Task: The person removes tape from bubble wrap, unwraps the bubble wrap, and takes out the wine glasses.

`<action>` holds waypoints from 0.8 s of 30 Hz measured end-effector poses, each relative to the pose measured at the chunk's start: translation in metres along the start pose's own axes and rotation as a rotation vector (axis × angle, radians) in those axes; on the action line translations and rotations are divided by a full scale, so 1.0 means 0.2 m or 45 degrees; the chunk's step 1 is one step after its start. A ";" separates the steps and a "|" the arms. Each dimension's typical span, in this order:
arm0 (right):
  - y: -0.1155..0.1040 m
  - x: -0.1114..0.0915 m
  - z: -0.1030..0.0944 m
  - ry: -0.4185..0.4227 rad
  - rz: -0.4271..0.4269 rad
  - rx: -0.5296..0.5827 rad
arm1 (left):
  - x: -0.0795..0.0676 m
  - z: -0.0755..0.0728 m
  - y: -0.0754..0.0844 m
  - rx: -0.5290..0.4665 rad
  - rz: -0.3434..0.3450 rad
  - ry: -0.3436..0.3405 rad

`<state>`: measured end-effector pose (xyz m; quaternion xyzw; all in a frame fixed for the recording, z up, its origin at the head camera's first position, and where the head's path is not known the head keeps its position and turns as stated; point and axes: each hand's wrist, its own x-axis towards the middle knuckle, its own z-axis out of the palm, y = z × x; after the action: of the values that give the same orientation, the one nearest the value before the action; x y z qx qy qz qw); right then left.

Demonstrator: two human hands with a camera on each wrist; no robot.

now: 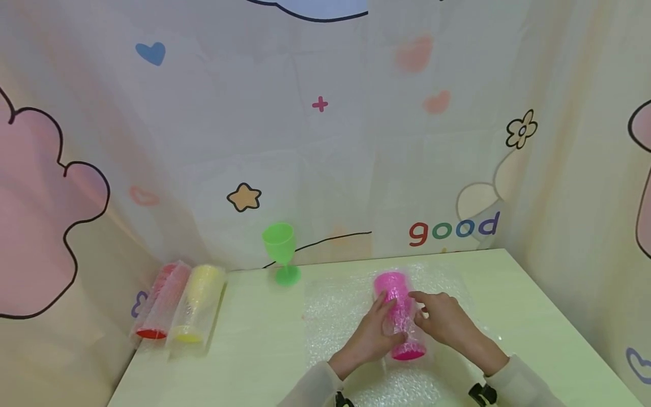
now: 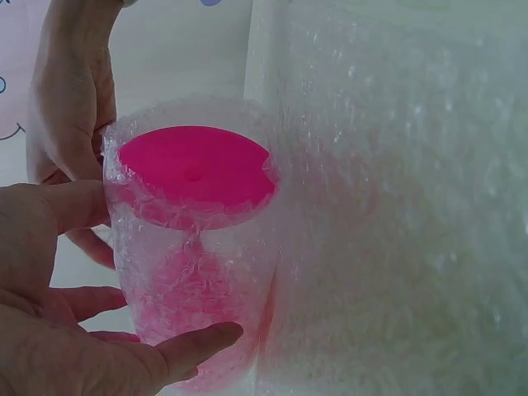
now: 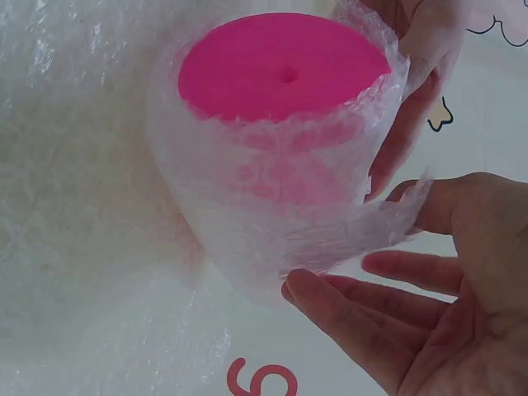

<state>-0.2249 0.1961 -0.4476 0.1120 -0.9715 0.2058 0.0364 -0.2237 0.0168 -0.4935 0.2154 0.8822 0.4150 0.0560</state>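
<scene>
A pink goblet [image 1: 402,308] lies rolled in bubble wrap [image 3: 239,190], its flat round base [image 2: 194,173] facing me and its cup end pointing away. My left hand [image 1: 373,333] grips the wrapped goblet from the left, thumb near the base and fingers further up the roll. On the other side, my right hand [image 1: 445,319] holds the loose edge of the wrap [image 3: 355,235] between thumb and fingers, as the right wrist view shows. Under the roll, a flat part of the bubble wrap sheet [image 1: 333,314] spreads over the table.
An unwrapped green goblet [image 1: 280,249] stands upright at the table's back edge. At the left lie a red goblet [image 1: 163,302] and a yellow goblet [image 1: 198,302], each rolled in bubble wrap. A printed curtain [image 1: 325,152] hangs behind the pale table [image 1: 254,339].
</scene>
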 end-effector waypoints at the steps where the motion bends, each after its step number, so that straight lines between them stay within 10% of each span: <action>1: 0.01 0.00 0.00 0.003 0.005 0.008 | 0.00 0.00 0.00 -0.006 0.002 0.000; 24: 0.13 0.16 -0.03 0.044 0.051 0.054 | 0.06 -0.02 -0.01 0.440 0.078 -0.049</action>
<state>-0.2625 0.2156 -0.4490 0.0898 -0.9682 0.2290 0.0467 -0.2367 0.0185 -0.4925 0.2567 0.9321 0.2545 0.0224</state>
